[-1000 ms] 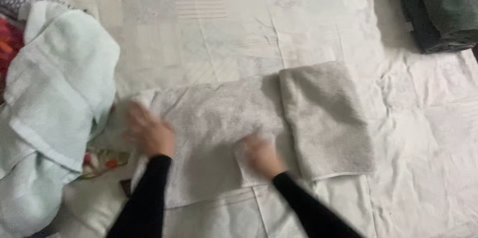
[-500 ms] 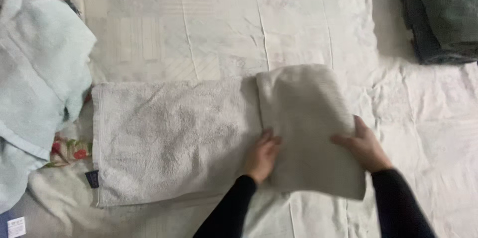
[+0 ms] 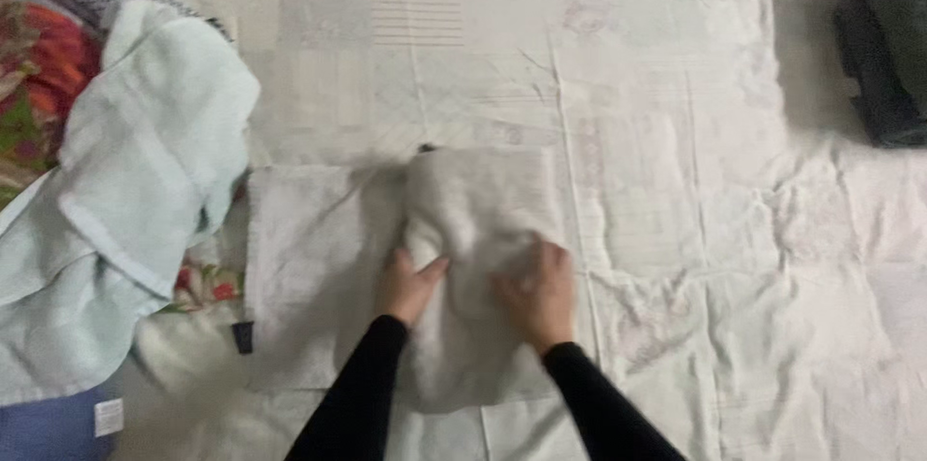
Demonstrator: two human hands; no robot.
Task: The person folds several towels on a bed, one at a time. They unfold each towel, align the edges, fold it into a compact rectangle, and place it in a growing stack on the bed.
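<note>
A pale grey towel (image 3: 309,258) lies flat on a white sheet (image 3: 676,229), its right part folded over toward the left into a thicker bundle (image 3: 478,200). My left hand (image 3: 410,285) grips the left edge of that folded part, thumb on top. My right hand (image 3: 539,292) presses on its right side, fingers bent over the cloth. Both arms wear black sleeves. A small dark label (image 3: 242,336) shows at the towel's near left corner.
A light blue towel (image 3: 126,191) is heaped at the left over a red flowered cloth (image 3: 39,84). Folded dark green and grey towels (image 3: 888,46) are stacked at the far right. A blue item (image 3: 48,427) shows at the bottom left.
Both hands have carried the folded right part of the grey towel leftward over its middle. The towel now looks narrower. The camera view has shifted right.
</note>
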